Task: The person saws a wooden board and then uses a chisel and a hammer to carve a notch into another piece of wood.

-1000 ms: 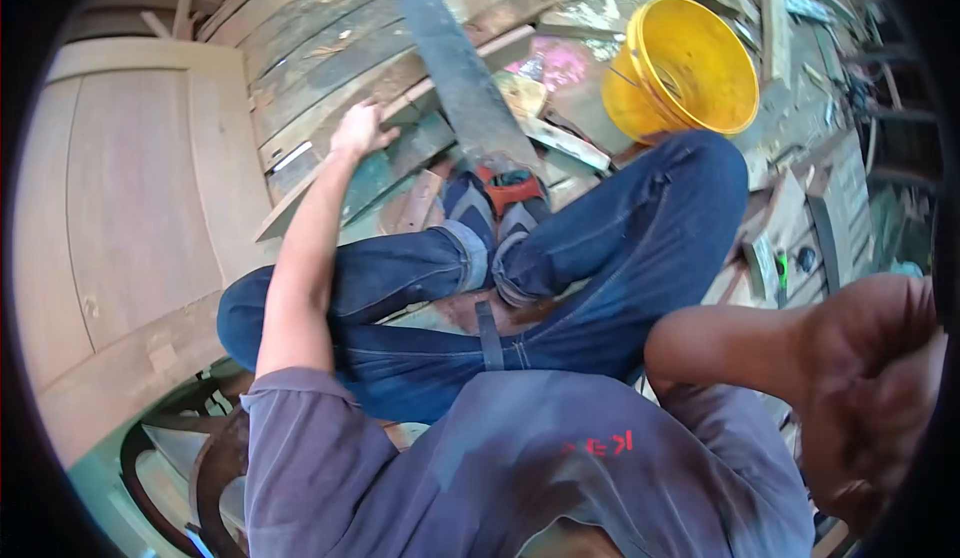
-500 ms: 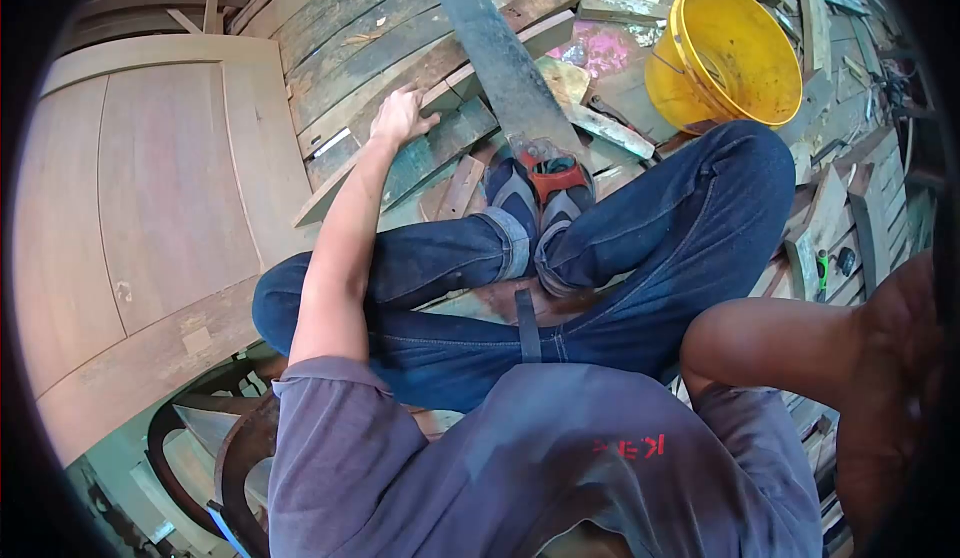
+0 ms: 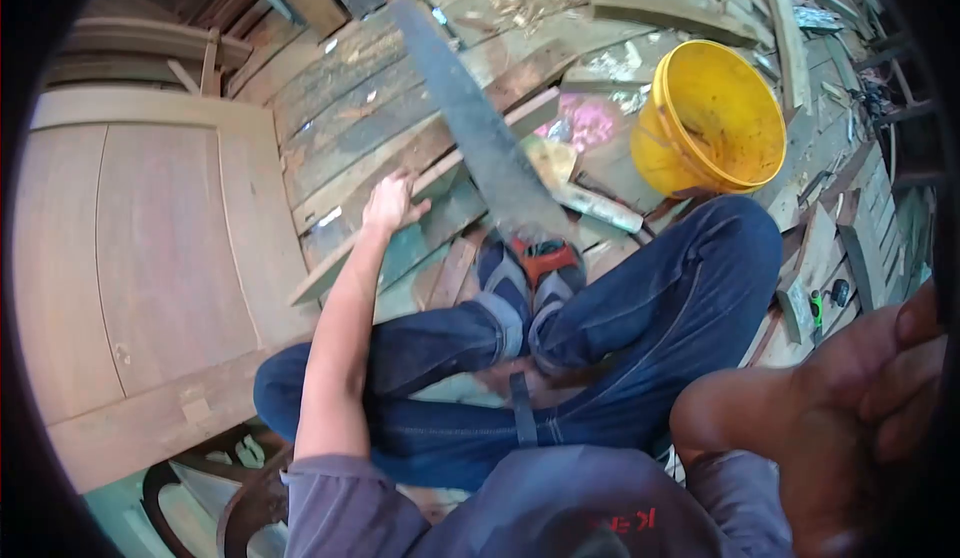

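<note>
My left hand (image 3: 390,203) is closed over the edge of a long wooden strip (image 3: 440,170), fingers on top and thumb on the near side. Across the strip lies a handsaw (image 3: 480,143), its blade pointing away from me. The saw's orange-red handle (image 3: 545,256) is at my shoes, between my crossed legs. My right hand (image 3: 885,383) is raised close to the camera at the right edge, well away from the saw. Its fingers look partly bent, but dark shadow and the frame edge hide much of them. No object shows in it.
A pale panelled wooden door (image 3: 160,248) lies at the left. Beyond my right knee stands a yellow bucket (image 3: 660,148), with a whitish tube (image 3: 600,206) nearby. Offcuts, a green-handled tool (image 3: 817,308) and wood scraps litter the plank floor. A curved dark frame (image 3: 250,503) sits lower left.
The view has tilted up, so everything sits lower in the picture. My right hand shows more of its palm and bent fingers. My left hand keeps its place on the strip.
</note>
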Demonstrator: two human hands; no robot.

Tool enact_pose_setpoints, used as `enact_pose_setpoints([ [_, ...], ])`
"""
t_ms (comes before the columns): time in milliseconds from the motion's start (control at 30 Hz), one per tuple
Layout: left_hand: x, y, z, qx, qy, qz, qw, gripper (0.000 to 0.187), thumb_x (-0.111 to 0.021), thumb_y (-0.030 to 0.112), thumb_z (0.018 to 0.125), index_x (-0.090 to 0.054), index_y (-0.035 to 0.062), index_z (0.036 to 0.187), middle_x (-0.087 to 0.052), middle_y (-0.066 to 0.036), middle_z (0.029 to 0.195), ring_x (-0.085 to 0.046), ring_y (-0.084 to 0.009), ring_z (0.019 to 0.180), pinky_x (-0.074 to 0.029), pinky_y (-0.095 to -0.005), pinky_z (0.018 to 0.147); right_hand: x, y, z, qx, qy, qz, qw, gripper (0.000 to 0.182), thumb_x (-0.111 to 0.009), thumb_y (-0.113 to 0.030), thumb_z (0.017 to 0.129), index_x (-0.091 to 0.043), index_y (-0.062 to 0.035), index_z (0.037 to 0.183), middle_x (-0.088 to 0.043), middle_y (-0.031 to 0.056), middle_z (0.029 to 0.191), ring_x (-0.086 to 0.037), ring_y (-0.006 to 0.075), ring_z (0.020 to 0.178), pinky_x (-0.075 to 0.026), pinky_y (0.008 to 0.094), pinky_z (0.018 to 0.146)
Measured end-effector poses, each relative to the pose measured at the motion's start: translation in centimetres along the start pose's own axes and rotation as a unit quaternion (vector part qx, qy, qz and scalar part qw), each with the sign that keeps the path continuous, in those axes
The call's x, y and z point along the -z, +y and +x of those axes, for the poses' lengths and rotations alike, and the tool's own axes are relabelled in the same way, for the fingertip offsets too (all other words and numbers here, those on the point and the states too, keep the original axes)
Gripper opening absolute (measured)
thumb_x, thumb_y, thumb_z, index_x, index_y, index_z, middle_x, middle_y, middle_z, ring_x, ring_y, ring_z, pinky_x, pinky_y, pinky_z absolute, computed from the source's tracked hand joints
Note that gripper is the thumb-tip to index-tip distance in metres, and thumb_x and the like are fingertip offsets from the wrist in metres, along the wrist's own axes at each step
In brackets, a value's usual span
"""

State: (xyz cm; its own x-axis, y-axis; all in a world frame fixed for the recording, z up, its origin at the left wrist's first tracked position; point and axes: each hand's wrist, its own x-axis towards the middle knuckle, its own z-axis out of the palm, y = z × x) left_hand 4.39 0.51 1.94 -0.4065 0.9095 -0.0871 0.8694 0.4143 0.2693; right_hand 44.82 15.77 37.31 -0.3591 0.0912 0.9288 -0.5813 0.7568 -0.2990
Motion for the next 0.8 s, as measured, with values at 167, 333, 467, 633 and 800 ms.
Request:
enact_pose_setpoints([
  [167, -0.2, -0.3, -0.4, 0.058, -0.048, 0.003, 0.997, 0.049, -0.081, 0.031, 0.074, -0.068, 0.0104, 0.116, -0.066, -0.015, 0.116, -0.064, -0.0372, 0.109, -0.053, -0.0481, 0.093, -1.7, 0.8, 0.7, -0.014, -0.019, -0.006, 1.000, 0.015, -0.069, -0.010, 0.080, -0.061, 0.0008, 0.088, -0.058, 0.0076, 0.072, -0.056, 0.0156, 0.063, -0.045, 0.0314, 0.066],
  [333, 1.0, 0.7, 0.5, 0.075, -0.086, -0.011, 0.993, 0.052, -0.082, 0.031, 0.074, -0.067, 0.0119, 0.121, -0.065, -0.012, 0.122, -0.062, -0.0359, 0.114, -0.051, -0.0499, 0.098, -2.3, 0.8, 1.1, -0.015, -0.040, -0.016, 0.999, 0.015, -0.069, -0.009, 0.080, -0.062, 0.0010, 0.089, -0.058, 0.0078, 0.073, -0.056, 0.0155, 0.064, -0.046, 0.0302, 0.065],
  [467, 0.7, 0.4, 0.4, 0.084, -0.100, 0.017, 0.991, 0.051, -0.081, 0.033, 0.074, -0.067, 0.0079, 0.116, -0.065, -0.015, 0.120, -0.064, -0.0374, 0.111, -0.053, -0.0481, 0.095, -2.6, 1.2, 1.9, -0.043, -0.056, -0.041, 0.997, 0.016, -0.069, -0.008, 0.079, -0.062, 0.0012, 0.090, -0.059, 0.0079, 0.074, -0.056, 0.0154, 0.065, -0.046, 0.0293, 0.064],
  [633, -0.6, -0.6, 0.4, 0.020, -0.002, -0.015, 1.000, 0.043, -0.081, 0.031, 0.074, -0.069, 0.0060, 0.107, -0.064, -0.016, 0.116, -0.064, -0.0383, 0.109, -0.053, -0.0489, 0.093, -4.7, 5.6, 1.2, -0.206, -0.145, -0.135, 0.958, 0.016, -0.070, -0.007, 0.079, -0.063, 0.0014, 0.091, -0.059, 0.0081, 0.074, -0.057, 0.0153, 0.066, -0.046, 0.0281, 0.062],
  [800, 0.4, 0.2, -0.3, 0.062, -0.043, -0.020, 0.997, 0.049, -0.082, 0.032, 0.074, -0.068, 0.0104, 0.115, -0.064, -0.015, 0.121, -0.063, -0.0378, 0.111, -0.052, -0.0493, 0.097, -10.1, 16.6, -10.3, -0.436, -0.503, -0.179, 0.725, 0.026, -0.067, -0.024, 0.084, -0.065, 0.0012, 0.092, -0.070, 0.0244, 0.092, -0.070, 0.0385, 0.089, -0.057, 0.0457, 0.080],
])
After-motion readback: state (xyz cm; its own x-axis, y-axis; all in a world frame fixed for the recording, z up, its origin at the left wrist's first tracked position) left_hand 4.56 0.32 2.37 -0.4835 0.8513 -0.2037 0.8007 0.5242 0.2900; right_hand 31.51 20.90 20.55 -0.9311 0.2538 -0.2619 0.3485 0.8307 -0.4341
